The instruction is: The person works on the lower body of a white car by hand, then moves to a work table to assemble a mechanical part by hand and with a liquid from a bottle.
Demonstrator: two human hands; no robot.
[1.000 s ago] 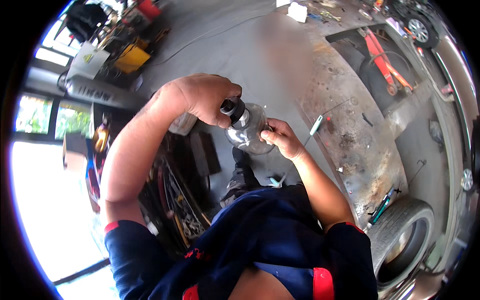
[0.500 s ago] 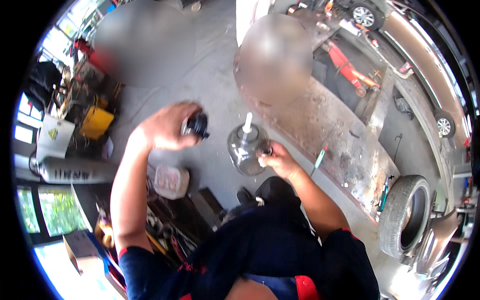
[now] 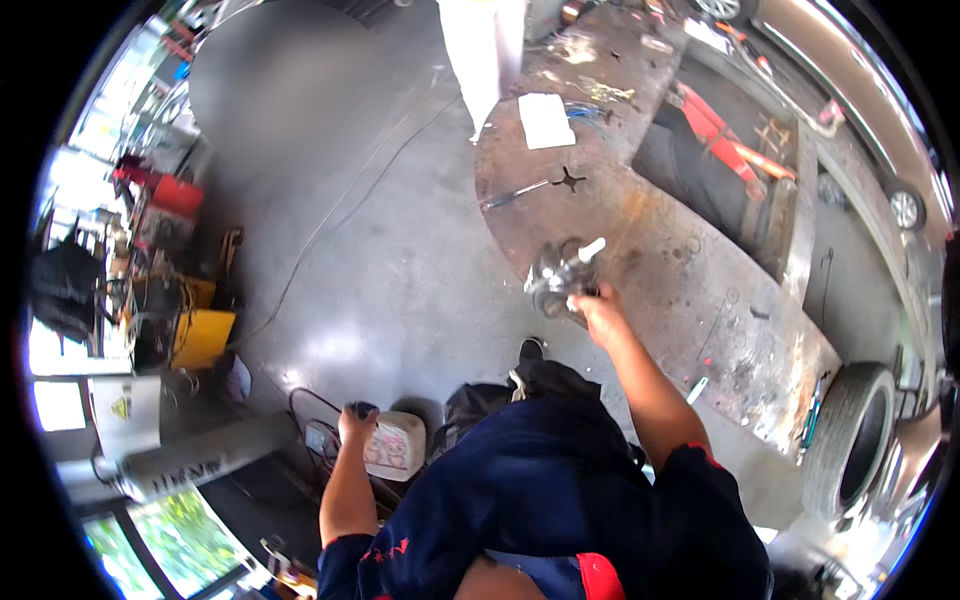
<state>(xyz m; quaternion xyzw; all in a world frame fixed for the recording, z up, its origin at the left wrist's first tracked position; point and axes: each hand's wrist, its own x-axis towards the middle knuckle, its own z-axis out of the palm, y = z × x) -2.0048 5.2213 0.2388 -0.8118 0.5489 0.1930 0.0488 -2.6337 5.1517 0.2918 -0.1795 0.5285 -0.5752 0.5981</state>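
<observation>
My right hand [image 3: 600, 310] grips the handle of a clear plastic jug [image 3: 556, 280]. A white tube [image 3: 592, 250] sticks out of its top, and motion smears the jug a little. It is held up over the near edge of the rusty metal workbench [image 3: 660, 260]. Lower on the left, my left hand [image 3: 356, 426] is closed on a small black part [image 3: 363, 408], whose exact kind is too small to make out. A whitish plastic canister [image 3: 398, 447] stands on the floor right beside that hand.
On the bench lie a white paper [image 3: 546, 120], a screwdriver-like tool [image 3: 516, 194] and scraps. A tyre [image 3: 848, 440] leans at the right. A grey gas cylinder [image 3: 205, 455] lies at the left near a yellow box [image 3: 203, 338]. A cable [image 3: 310, 235] crosses the floor.
My left hand has dropped down toward the canister, carrying the black part. The right hand has moved the jug rightward to the bench's edge. My view has shifted too.
</observation>
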